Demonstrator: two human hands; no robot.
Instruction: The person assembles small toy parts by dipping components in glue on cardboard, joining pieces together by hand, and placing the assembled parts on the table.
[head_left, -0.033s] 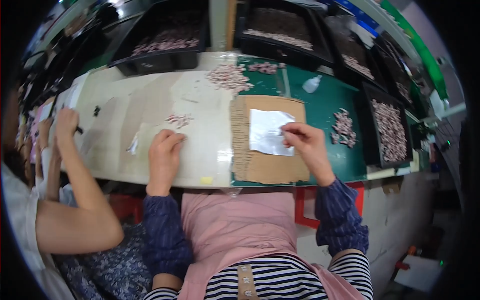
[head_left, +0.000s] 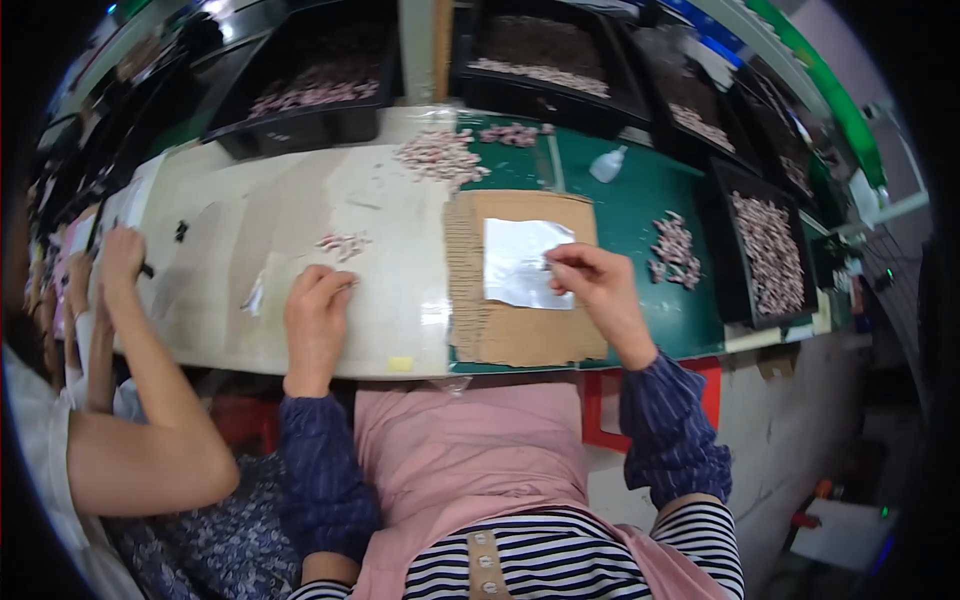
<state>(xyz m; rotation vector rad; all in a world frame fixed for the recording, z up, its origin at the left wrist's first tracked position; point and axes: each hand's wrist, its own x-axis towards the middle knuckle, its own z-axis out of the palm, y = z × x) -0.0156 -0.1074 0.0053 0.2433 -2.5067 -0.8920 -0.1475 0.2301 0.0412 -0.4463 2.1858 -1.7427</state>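
Note:
My left hand is over the pale left part of the table, thumb and fingertips pinched together. A tiny thing seems to show at the fingertips, too small to name. Just beyond it lies a little group of small pinkish-white pieces. My right hand is also pinched, at the right edge of a shiny silver sheet. Something small and dark shows at its fingertips; its kind cannot be made out. The sheet lies on a brown cardboard piece.
Larger piles of small pieces lie at the back and right. Black bins, one at the right, hold more pieces. A clear squeeze bottle stands on the green mat. A co-worker's arm rests at the left.
The whole view has shifted slightly, so everything on the table sits a little further left in the picture. Both hands keep their pinched poses.

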